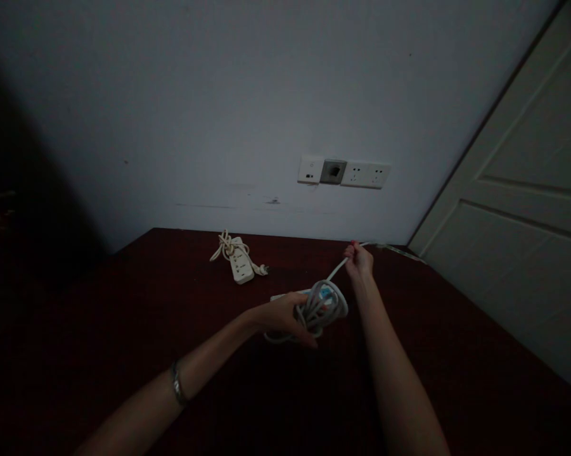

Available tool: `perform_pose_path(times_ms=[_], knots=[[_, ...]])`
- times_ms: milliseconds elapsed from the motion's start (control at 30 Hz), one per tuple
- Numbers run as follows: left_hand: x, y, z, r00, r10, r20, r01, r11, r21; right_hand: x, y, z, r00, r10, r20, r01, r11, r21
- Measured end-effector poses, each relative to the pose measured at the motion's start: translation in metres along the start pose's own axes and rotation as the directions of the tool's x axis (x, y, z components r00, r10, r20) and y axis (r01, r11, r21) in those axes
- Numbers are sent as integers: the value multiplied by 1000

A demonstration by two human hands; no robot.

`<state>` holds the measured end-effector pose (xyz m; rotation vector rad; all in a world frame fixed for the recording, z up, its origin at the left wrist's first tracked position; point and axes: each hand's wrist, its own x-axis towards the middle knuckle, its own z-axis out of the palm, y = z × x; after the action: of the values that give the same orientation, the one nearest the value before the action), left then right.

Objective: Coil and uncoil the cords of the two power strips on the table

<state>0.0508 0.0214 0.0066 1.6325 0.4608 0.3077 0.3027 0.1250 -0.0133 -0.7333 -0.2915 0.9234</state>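
My left hand (285, 316) grips a white power strip with its cord wound in loops around it (324, 305), held just above the dark red table (123, 329). My right hand (359, 261) is closed on the free stretch of the same white cord (336, 271), pulling it taut up and away from the coil. The cord's tail (394, 249) runs on behind the right hand toward the table's far right edge. A bracelet sits on my left wrist.
A second white power strip with its cord bundled and tied (237, 261) lies on the table near the wall. A row of wall sockets (345, 172) is mounted above the table. A white door (527, 209) stands at the right.
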Motion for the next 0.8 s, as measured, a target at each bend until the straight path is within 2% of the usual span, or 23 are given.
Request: perform_pose_path(times_ms=[300,700,800], knots=[[-12,-11,14,1000,6,-1,-6,1000,6,6,17,-20,998,62,-21,-63,995,-78],[-29,-2,24,1000,26,7,-26,999,42,13,33,-36,993,62,-97,-74,989,-125],[-23,-6,20,999,9,-54,-8,1000,12,18,31,-41,988,42,-148,-61,990,-124]])
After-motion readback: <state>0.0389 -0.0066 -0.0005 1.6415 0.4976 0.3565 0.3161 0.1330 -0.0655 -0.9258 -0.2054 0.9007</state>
